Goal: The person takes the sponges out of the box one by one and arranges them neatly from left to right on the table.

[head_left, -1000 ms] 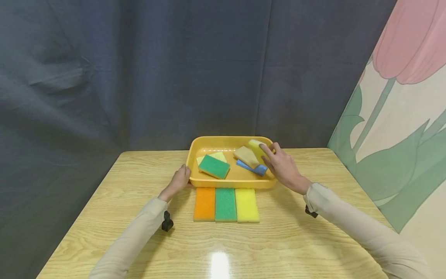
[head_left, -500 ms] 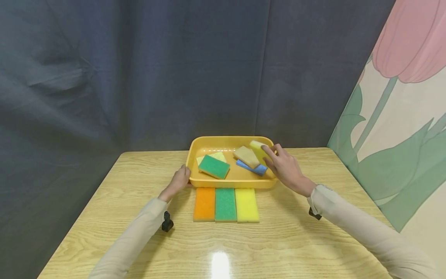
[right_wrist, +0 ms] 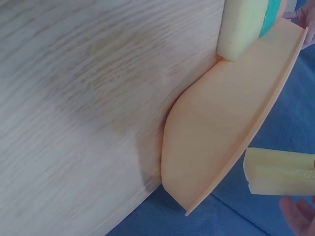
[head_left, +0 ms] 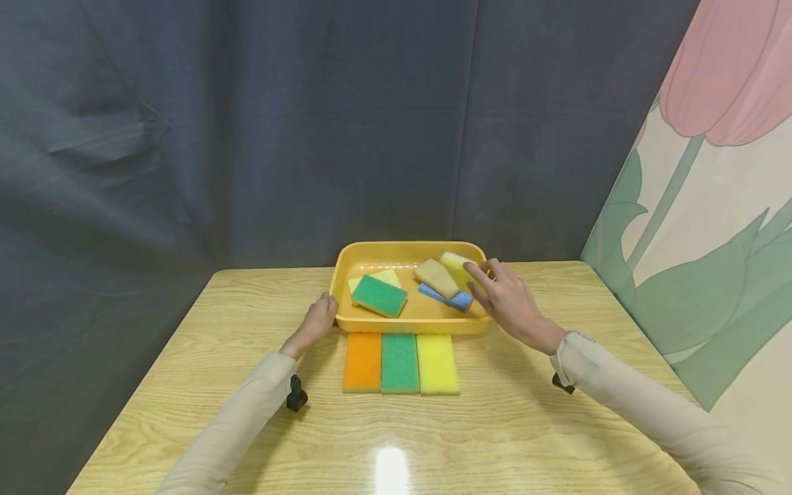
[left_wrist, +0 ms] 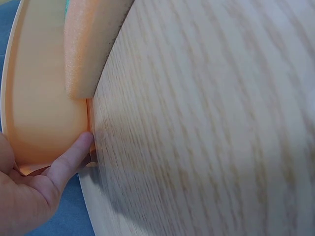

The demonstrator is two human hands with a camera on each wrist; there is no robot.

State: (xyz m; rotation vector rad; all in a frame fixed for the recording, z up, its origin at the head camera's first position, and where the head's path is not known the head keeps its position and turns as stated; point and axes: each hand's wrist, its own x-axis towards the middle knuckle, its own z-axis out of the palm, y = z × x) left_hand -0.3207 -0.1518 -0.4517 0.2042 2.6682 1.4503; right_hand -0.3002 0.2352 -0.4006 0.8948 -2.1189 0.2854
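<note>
My left hand [head_left: 317, 320] holds the left end of a yellow plastic tray [head_left: 408, 326]. In the left wrist view its thumb [left_wrist: 71, 157] lies along the tray's outer wall. Over the tray's right end, my right hand [head_left: 512, 306] pinches a yellow sponge [head_left: 458, 262], tilted, with its lower part partly hidden by the fingers. The right wrist view shows this sponge [right_wrist: 275, 172] beyond the tray's rim. Beside it in the tray lie a beige sponge [head_left: 436, 276] and a blue sponge [head_left: 454, 300]. A green scouring sponge [head_left: 379, 295] overlaps a pale yellow one [head_left: 390, 277] at the left.
Against the tray's front wall, three sponges lie side by side on the wooden table [head_left: 260, 426]: orange [head_left: 362, 364], green [head_left: 400, 364] and yellow [head_left: 438, 364]. A dark blue curtain [head_left: 346, 124] hangs behind. A wall with painted tulips [head_left: 711, 206] stands at the right.
The right hand and its yellow sponge have shifted slightly down and toward the near side, the sponge's tilt changing a little. My left hand stays at the tray's left end.
</note>
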